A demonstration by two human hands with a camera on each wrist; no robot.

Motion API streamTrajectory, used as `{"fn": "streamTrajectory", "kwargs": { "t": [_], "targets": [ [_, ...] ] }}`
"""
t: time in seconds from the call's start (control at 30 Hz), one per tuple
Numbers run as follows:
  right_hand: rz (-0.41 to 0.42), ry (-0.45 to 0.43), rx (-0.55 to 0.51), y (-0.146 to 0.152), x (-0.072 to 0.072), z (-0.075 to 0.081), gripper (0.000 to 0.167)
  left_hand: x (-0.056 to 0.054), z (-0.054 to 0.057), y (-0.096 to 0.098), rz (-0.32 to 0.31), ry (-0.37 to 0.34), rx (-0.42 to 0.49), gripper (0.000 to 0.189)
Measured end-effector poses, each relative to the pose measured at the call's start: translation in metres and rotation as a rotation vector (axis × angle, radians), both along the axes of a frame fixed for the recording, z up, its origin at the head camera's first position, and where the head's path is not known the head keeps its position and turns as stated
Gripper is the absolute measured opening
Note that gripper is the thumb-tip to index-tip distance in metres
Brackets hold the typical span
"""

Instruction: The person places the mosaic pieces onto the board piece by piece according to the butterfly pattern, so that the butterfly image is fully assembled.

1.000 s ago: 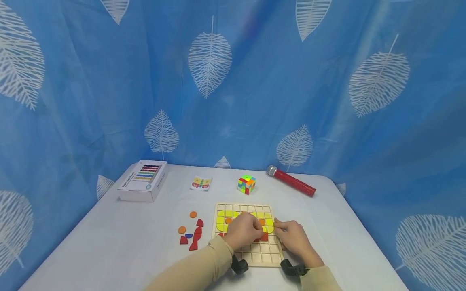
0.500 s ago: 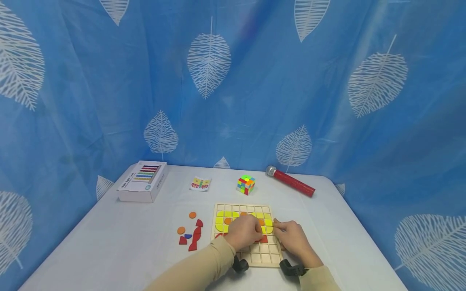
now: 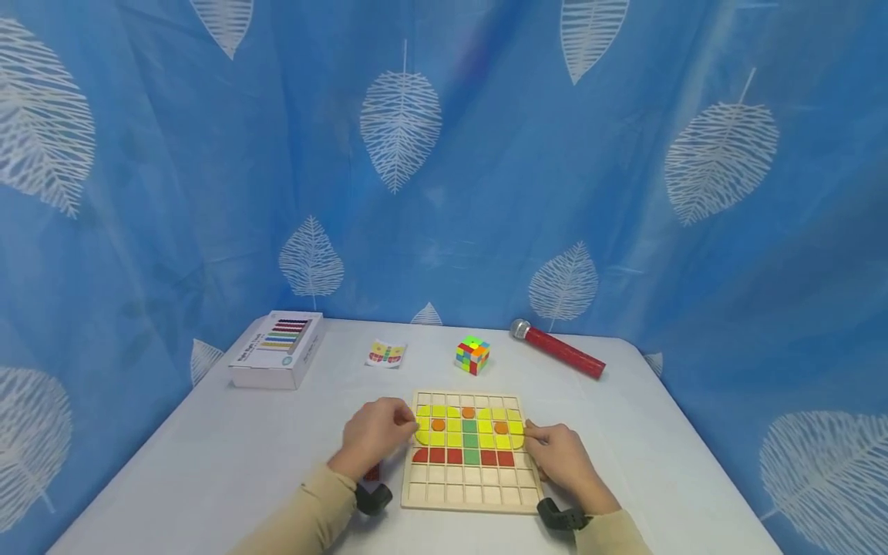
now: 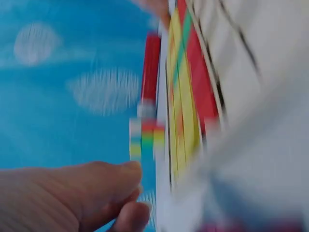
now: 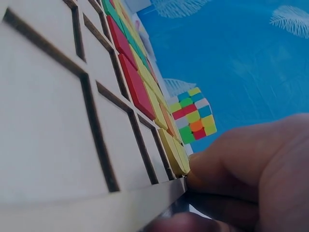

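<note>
A wooden grid board [image 3: 454,495] lies on the table, with yellow tiles [image 3: 437,438], orange discs [image 3: 501,427], a green column [image 3: 470,441] and a row of red tiles [image 3: 437,455] set in its cells. Just off the board's left edge, my left hand [image 3: 375,435] is over the table; the left wrist view shows its thumb [image 4: 120,176] near the fingertips and nothing between them. My right hand [image 3: 565,462] grips the board's right edge, thumb on top beside a yellow rounded tile [image 5: 174,152]. Loose pieces are mostly hidden beneath the left hand; one red piece [image 3: 372,472] shows.
Behind the board stand a colourful puzzle cube [image 3: 472,355] and a small pattern card [image 3: 385,354]. A white box [image 3: 277,351] sits at the back left, a red microphone [image 3: 558,349] at the back right. A blue leaf-patterned curtain [image 3: 486,193] surrounds the table.
My left hand has moved left off the board, uncovering the green column and the full red row. It now covers the loose pieces. The right hand keeps its grip on the board's edge.
</note>
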State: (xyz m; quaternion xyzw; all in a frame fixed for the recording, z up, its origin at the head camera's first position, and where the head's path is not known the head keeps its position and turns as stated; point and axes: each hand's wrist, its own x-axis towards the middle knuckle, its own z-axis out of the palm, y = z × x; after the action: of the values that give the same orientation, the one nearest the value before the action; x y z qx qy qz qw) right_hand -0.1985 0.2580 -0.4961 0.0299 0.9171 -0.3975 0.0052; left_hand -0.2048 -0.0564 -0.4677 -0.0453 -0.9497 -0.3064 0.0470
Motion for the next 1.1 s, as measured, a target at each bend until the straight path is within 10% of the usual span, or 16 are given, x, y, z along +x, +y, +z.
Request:
{"fn": "streamTrajectory", "kwargs": {
  "t": [0.23,0.57,1.1],
  "targets": [
    [0.005,0.008,-0.007,0.001,0.000,0.000,0.032,-0.009,-0.017,-0.046,0.181,-0.101,0.005,0.033],
    [0.005,-0.005,0.000,0.000,0.001,0.000,0.034,-0.014,-0.029,-0.042,0.186,-0.164,0.037,0.031],
    [0.010,0.005,-0.019,0.000,0.002,0.000,0.031,-0.012,-0.031,-0.036,0.142,-0.024,0.157,0.018]
  ]
}}
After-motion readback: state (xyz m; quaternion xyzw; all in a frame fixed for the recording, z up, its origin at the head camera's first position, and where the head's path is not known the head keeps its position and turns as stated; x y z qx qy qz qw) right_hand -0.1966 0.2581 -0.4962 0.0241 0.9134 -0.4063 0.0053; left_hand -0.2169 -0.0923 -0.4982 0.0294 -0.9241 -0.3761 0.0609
